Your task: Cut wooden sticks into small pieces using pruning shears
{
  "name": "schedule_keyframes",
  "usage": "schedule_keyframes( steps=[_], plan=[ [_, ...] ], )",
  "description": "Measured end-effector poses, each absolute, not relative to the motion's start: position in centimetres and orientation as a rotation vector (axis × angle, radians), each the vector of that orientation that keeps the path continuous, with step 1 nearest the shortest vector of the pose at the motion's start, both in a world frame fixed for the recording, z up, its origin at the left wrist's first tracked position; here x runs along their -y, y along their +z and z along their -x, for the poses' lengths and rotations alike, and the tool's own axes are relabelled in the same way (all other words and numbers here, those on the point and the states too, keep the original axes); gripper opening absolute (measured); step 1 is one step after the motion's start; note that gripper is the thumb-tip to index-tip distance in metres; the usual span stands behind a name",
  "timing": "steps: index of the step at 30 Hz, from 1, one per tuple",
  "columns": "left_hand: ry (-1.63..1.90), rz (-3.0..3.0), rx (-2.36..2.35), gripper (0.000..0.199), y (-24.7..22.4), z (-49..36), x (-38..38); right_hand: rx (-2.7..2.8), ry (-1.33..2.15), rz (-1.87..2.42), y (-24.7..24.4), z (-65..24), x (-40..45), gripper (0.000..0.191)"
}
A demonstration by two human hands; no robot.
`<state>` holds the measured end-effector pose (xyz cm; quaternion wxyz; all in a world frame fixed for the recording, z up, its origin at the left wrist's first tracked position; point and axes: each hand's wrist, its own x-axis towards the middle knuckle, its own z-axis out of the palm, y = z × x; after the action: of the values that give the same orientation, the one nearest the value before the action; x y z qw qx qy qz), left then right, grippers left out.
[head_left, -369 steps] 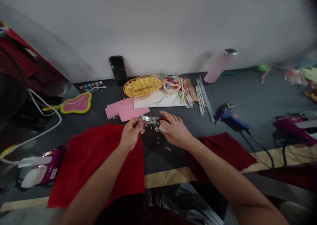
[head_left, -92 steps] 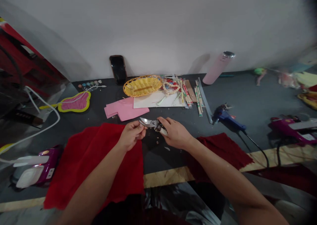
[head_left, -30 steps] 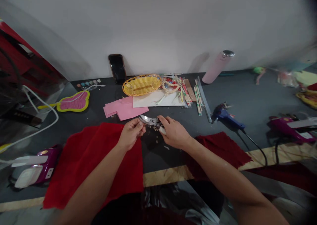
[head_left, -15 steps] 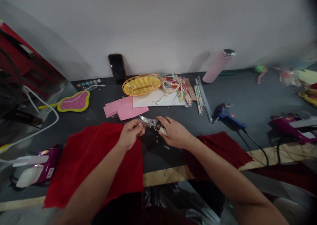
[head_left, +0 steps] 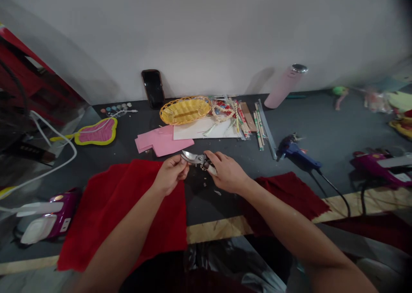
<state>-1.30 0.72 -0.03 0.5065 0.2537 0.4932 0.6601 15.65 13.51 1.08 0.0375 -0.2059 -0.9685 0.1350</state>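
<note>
Both of my hands meet over a pair of pruning shears [head_left: 193,157], held up just above the dark bench [head_left: 309,121] near the middle of the frame. The fingers [head_left: 182,166] of my left hand [head_left: 170,177] are curled closed around the shears just behind the bright steel blade, and the fingers [head_left: 219,157] of my right hand [head_left: 227,172] wrap the dark pivot end, beside a pale piece [head_left: 211,169]; I cannot tell whether that piece is part of the shears. Pale crumbs [head_left: 204,183] lie on the bench below my hands.

A bright red cloth [head_left: 119,211] spreads under my left forearm at lower left, and a darker red cloth [head_left: 286,196] lies under my right forearm. Just above my hands are pink paper sheets [head_left: 162,141] and a white board [head_left: 206,129], with a yellow woven basket [head_left: 185,110] behind them. At right, a blue glue gun [head_left: 298,153] lies on the bench, and a pink bottle [head_left: 285,86] leans against the wall [head_left: 225,26] at upper right.
</note>
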Motion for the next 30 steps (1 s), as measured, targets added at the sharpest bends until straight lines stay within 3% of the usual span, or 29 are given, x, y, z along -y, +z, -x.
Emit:
schedule_keyframes(
  steps=[8, 18, 30],
  plan=[
    [1.673, -0.734, -1.394, 0.019, 0.01, 0.92, -0.99, 2.919, 0.294, 0.728, 1.02, -15.54, -13.31, 0.059],
    [1.579, -0.729, -1.285, 0.020, -0.21, 1.35, -0.64, 2.921, 0.324, 0.599, 1.23, -15.64, -13.87, 0.066],
    [1.592, -0.615, -1.192, 0.021, -0.10, 1.26, -0.89, 2.979, 0.371, 0.668, 1.27, -15.52, -13.23, 0.056]
  ],
)
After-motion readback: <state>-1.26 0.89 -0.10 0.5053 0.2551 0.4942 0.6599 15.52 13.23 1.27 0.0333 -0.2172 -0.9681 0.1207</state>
